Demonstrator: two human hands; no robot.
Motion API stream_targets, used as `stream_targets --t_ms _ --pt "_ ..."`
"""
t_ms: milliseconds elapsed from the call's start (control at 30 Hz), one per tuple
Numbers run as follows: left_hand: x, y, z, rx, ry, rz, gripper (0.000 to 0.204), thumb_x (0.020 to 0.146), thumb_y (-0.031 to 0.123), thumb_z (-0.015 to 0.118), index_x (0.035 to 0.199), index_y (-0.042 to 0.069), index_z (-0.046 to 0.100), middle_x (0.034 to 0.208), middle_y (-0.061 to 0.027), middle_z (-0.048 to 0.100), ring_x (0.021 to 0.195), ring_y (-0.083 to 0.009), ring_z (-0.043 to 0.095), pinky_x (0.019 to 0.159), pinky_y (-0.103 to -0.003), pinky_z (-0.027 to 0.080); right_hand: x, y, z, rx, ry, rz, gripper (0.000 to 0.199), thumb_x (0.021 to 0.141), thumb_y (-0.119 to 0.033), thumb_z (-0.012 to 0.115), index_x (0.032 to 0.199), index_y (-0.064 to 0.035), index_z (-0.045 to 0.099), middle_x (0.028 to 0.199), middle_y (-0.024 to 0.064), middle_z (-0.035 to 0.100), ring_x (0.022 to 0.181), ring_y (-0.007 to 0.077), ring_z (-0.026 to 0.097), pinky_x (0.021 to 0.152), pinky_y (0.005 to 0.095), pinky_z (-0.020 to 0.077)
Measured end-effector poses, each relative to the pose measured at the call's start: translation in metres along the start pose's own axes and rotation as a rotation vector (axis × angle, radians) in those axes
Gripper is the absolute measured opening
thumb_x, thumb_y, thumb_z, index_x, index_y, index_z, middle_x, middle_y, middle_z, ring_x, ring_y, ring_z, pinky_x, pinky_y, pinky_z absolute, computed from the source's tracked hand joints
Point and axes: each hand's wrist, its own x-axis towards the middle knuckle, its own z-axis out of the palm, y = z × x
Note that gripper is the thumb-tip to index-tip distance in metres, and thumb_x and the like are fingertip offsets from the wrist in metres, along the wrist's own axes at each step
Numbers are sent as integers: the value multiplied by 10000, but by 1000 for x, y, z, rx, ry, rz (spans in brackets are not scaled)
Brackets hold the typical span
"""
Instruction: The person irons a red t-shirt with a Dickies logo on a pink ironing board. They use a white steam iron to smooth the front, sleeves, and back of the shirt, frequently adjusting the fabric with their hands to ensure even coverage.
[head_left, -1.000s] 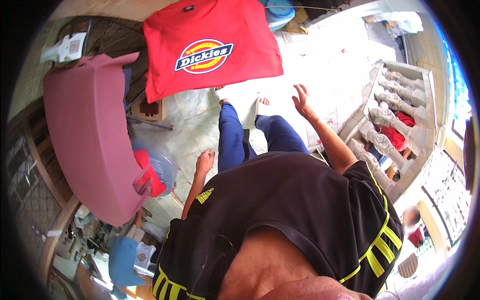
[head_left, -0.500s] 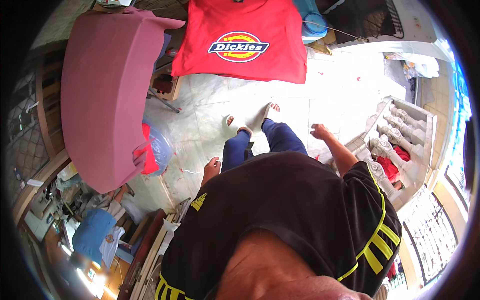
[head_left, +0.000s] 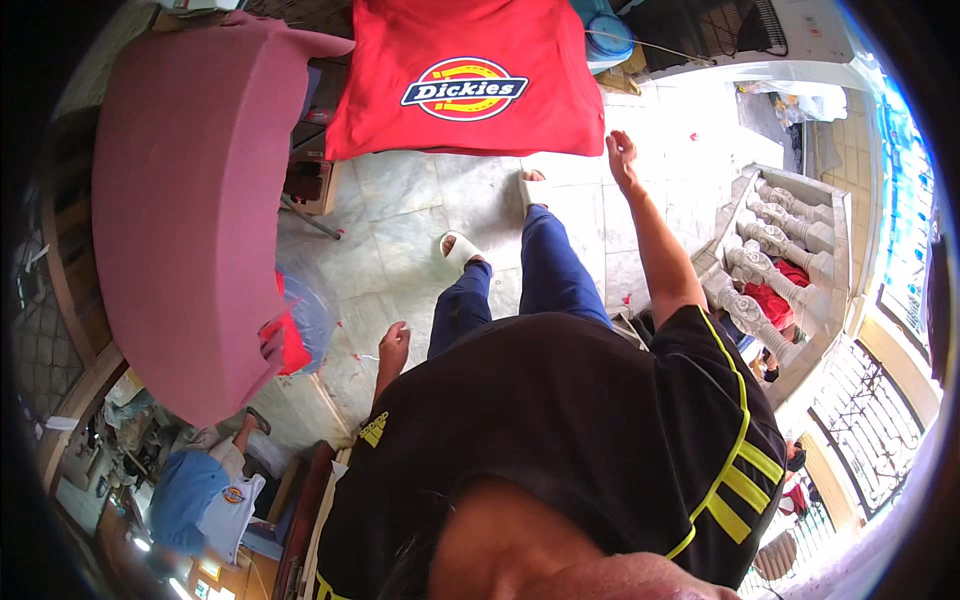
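Note:
My right hand (head_left: 622,158) is stretched forward, its fingers loosely apart and holding nothing. It is close to the right edge of a red fabric garment (head_left: 370,118) with a coloured oval print; whether they touch I cannot tell. My left hand (head_left: 394,345) hangs low beside my left thigh, fingers loosely bent, with nothing visible in it. The garment lies spread out in front of me.
To the left is a long surface covered by mauve cloth (head_left: 185,200), with a clear plastic bag (head_left: 315,322) beneath its edge. A white balustrade (head_left: 765,262) stands on the right. Another person (head_left: 190,495) is at lower left. Red scraps dot the tiled floor (head_left: 395,205).
My right arm has reached forward to the garment's right edge. I have stepped forward, and my left hand has swung slightly back and left.

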Motion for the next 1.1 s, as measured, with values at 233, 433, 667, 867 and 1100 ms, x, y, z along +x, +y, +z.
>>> stream_targets --t_ms 233,433,667,867,1100 --pt "-26 10 20 -92 59 -260 359 937 254 614 1237 57 635 960 -142 709 887 -243 667 814 -357 520 41 -23 17 130 -285 407 416 909 -352 694 1070 32 676 942 63 672 888 171 604 838 342 488" --pt "-14 88 63 -220 -85 -249 394 942 255 598 1272 42 612 919 -115 698 807 -198 647 765 -328 509 52 -25 -11 143 -262 394 365 937 -385 612 1068 -49 666 1003 83 692 889 191 626 793 345 484" --pt "15 139 60 -267 -54 -182 393 974 307 597 1272 51 615 885 -86 674 790 -164 619 753 -311 503 57 -15 -18 394 -293 703 417 929 -386 588 1142 -33 648 1060 110 709 931 217 648 835 370 480" --pt "22 167 51 -274 -15 -193 387 972 299 610 1276 60 613 917 -61 678 824 -150 631 777 -300 503 69 -11 -1 219 -360 349 254 797 -170 770 963 -6 670 839 34 674 752 103 594 692 267 486" --pt "16 158 57 -329 -26 -231 397 976 296 606 1291 56 602 930 -67 680 845 -156 641 788 -308 508 78 -15 -10 264 -353 327 357 756 -19 663 1107 3 598 741 0 564 677 90 525 627 254 458"
